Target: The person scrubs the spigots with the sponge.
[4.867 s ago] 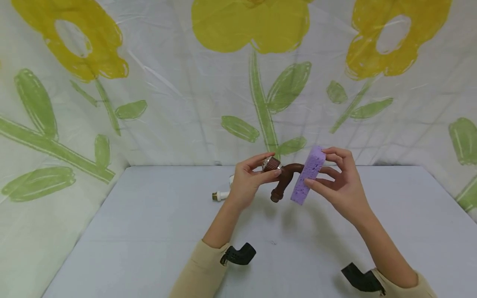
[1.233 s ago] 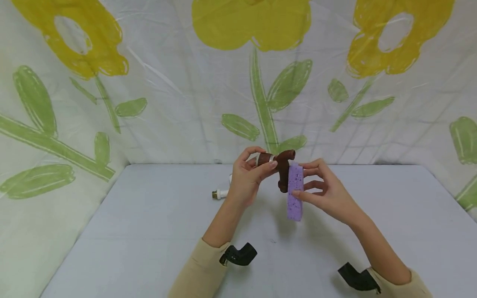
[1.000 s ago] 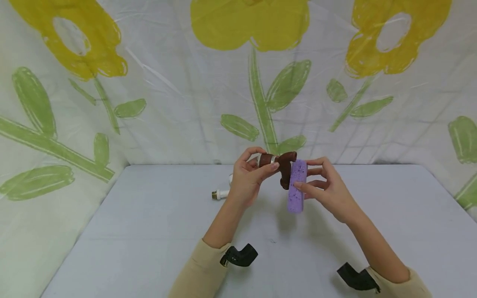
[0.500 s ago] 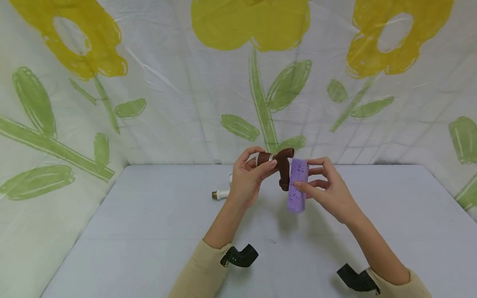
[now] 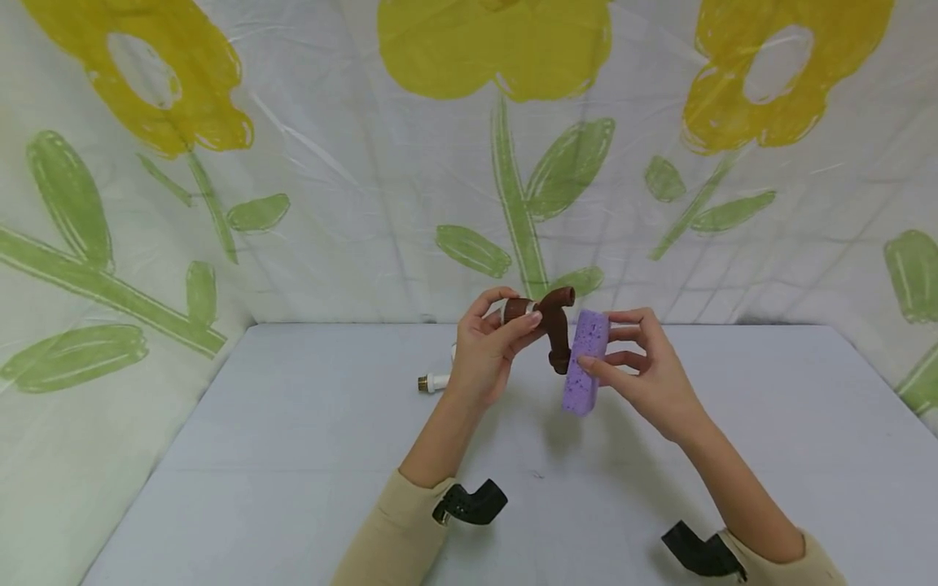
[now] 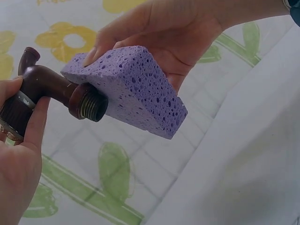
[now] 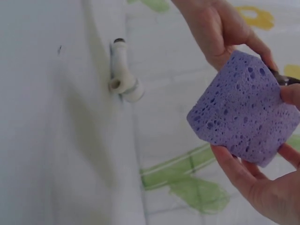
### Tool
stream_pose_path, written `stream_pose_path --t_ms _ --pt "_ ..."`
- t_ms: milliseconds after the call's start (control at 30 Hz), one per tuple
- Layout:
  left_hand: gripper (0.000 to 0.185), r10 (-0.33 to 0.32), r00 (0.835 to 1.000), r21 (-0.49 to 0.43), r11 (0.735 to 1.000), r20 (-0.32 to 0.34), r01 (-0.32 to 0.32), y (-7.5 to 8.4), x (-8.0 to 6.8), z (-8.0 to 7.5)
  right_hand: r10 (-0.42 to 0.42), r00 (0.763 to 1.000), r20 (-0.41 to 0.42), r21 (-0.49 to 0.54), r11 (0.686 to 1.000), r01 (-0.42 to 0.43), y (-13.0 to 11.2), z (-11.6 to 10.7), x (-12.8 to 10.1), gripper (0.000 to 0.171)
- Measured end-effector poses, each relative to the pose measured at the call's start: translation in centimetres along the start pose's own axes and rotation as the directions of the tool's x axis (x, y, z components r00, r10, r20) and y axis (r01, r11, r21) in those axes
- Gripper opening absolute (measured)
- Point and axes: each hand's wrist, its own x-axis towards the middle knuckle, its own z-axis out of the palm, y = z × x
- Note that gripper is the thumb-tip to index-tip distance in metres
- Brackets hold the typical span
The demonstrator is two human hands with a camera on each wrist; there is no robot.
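Fingers [image 5: 529, 319] of the left hand [image 5: 484, 354]: thumb and forefinger curled round the ringed end of a brown tap [image 5: 554, 325], gripping it in the air above the table [image 5: 293, 456]. Tap: dark brown body, metal band at the held end, spout bent downward; the left wrist view shows a threaded opening [image 6: 93, 107] at the spout's tip. Held near the middle of the scene, just in front of the backdrop's lower edge.

Fingers [image 5: 623, 317] of the right hand [image 5: 648, 374]: thumb below, other fingers above, pinching a purple sponge [image 5: 584, 362] by its long edges. Sponge: rectangular, porous, speckled with dark pores, held on end and slightly tilted. Its broad face lies against the tap's spout; contact shown in the left wrist view, where the spout's threaded end presses the sponge face [image 6: 136, 89].

Sleeves: beige, one at each forearm, with a black wrist-mounted device on each, left [image 5: 469, 502] and right [image 5: 699, 552].

Table: pale grey top, both hands raised above it.

White fitting [image 5: 435, 381]: short white tube with a brass-coloured end, lying on the table just behind and left of the left hand, apart from it; seen also in the right wrist view [image 7: 123, 75].

Backdrop [image 5: 293, 163]: white plastic sheet printed with yellow flowers and green leaves, behind and to both sides of the table.
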Motion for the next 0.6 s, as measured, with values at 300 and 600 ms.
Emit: stream_pose_path --t_ms 300,600 --pt "0.038 0.003 1.0 -0.025 1.0 -0.008 -0.004 0.15 -0.07 0.14 -0.03 1.0 0.001 0.087 0.996 0.03 -0.15 0.05 0.0 0.051" --pt "0.04 0.004 1.0 -0.03 1.0 0.019 -0.003 0.18 -0.11 0.05 -0.062 0.997 0.039 0.087 0.995 0.058 -0.03 -0.11 -0.02 0.049"
